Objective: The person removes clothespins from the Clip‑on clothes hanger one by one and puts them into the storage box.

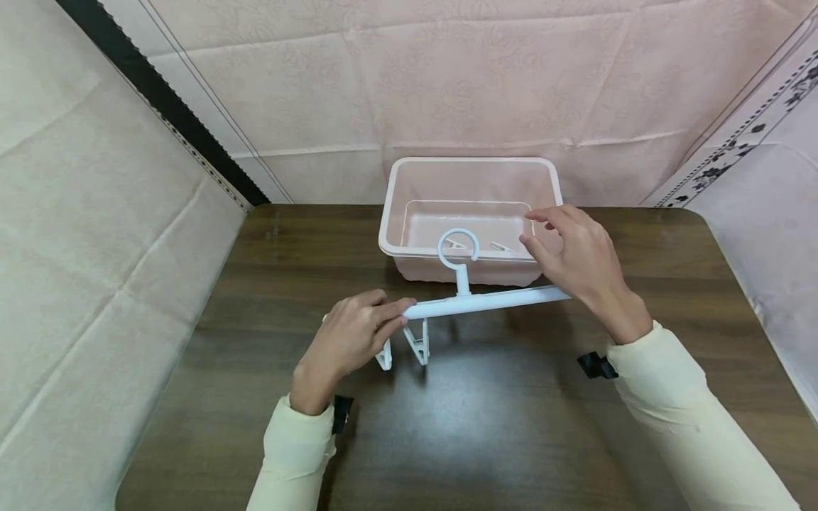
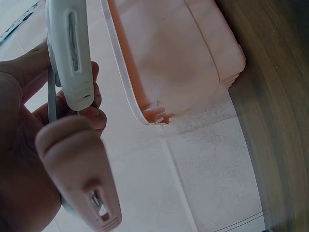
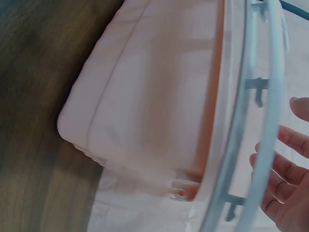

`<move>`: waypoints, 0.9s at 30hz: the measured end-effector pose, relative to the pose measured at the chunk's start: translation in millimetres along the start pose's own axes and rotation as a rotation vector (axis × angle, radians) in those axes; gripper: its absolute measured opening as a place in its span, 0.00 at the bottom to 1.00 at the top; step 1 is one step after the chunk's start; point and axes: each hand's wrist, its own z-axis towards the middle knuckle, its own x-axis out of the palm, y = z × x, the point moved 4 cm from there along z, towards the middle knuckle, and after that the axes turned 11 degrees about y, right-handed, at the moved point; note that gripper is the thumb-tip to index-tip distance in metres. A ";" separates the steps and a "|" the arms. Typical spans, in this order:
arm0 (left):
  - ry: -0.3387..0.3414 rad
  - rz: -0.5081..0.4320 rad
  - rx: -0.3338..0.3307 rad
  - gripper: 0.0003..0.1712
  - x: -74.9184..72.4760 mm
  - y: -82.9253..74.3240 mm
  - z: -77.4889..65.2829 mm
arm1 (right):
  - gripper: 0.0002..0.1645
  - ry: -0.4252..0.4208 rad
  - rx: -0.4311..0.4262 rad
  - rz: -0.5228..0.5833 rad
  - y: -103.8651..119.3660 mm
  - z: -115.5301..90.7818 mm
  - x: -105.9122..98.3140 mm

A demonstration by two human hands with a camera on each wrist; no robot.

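My left hand (image 1: 353, 333) grips the left end of a pale blue-white clothes hanger (image 1: 498, 301), which is held above the table in front of a pink bin, hook upward. Two clips (image 1: 418, 344) hang from the bar beside that hand. In the left wrist view, a white clip (image 2: 72, 53) and a pinkish clip (image 2: 82, 171) show close to the fingers. My right hand (image 1: 578, 252) is over the bin's right front corner, thumb and fingers apart with nothing between them. Its fingers overlap the hanger's bar (image 3: 263, 159) in the right wrist view.
The pink plastic bin (image 1: 469, 162) stands at the back of the brown wooden table (image 1: 460, 433). Inside it lie two small clips (image 1: 500, 247). Pale patterned cloth (image 1: 460, 85) hangs behind the table, and more cloth covers both sides.
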 end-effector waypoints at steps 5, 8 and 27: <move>-0.005 -0.018 -0.009 0.16 -0.5 1.5 -1.1 | 0.20 -0.001 -0.032 -0.002 14.1 -4.9 -7.0; -0.002 -0.030 -0.018 0.16 -0.4 2.4 -2.1 | 0.21 -0.006 -0.064 -0.011 24.0 -7.6 -10.3; 0.012 -0.040 0.008 0.16 -0.1 2.6 -5.0 | 0.26 0.035 -0.177 -0.055 52.6 -38.0 -18.6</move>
